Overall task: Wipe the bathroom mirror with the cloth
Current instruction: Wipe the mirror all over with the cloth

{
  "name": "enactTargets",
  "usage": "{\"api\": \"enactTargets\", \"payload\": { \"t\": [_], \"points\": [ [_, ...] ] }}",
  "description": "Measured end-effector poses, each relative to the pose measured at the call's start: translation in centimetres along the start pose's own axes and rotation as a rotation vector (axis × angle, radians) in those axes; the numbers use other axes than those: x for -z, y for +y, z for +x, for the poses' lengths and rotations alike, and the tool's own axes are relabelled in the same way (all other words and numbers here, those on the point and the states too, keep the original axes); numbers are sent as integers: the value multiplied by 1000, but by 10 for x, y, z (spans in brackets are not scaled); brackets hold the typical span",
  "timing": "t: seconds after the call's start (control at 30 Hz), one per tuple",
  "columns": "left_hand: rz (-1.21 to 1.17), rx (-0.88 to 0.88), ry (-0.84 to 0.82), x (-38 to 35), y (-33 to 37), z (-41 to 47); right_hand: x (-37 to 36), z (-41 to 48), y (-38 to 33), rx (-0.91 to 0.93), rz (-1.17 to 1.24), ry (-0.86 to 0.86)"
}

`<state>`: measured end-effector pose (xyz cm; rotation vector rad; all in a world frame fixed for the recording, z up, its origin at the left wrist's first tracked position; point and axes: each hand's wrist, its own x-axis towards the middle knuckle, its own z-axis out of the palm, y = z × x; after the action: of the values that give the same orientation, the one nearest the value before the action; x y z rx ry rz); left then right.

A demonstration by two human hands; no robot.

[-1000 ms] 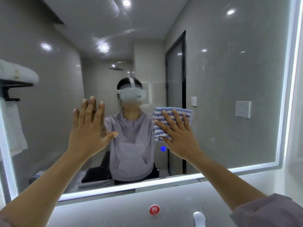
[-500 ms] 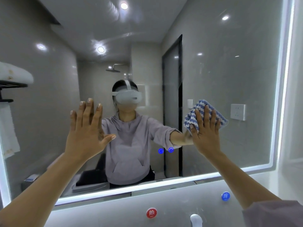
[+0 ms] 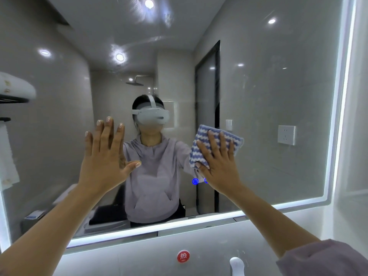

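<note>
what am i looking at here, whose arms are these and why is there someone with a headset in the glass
There is no machine here. These are a person's two bare arms, seen from a camera worn on their head that looks forward and down. The big pane is a bathroom mirror, so the figure in it is the wearer's own reflection, and the headset holds that camera. The left hand is open, with straight fingers held flat at the glass. The right hand presses a blue and white striped cloth against the mirror with spread, straight fingers, to wipe it. Below the mirror's lit edge are a round red hot-water label and the top of a white tap.
</note>
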<state>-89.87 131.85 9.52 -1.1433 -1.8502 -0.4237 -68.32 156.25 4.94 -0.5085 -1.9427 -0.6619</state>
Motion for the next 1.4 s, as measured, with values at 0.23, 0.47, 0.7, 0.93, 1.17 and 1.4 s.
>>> {"api": "enactTargets", "payload": {
  "t": [0.23, 0.47, 0.7, 0.93, 1.17, 1.4],
  "points": [
    [-18, 0, 18, 0, 1, -1, 1, -1, 10, 90, -42, 9],
    [-17, -5, 19, 3, 3, -1, 11, -15, 51, -187, 8, -49],
    [-28, -10, 51, -1, 2, -1, 16, -35, 85, -593, 84, -100],
    [-21, 1, 60, -5, 0, 1, -2, -57, 46, -705, 183, -55],
    [-28, -10, 94, -9, -1, 2, -20, -105, -17, -509, 150, -117],
    [-45, -16, 112, -9, -1, 2, -35, -131, -89, -537, 190, -137]
  ]
}}
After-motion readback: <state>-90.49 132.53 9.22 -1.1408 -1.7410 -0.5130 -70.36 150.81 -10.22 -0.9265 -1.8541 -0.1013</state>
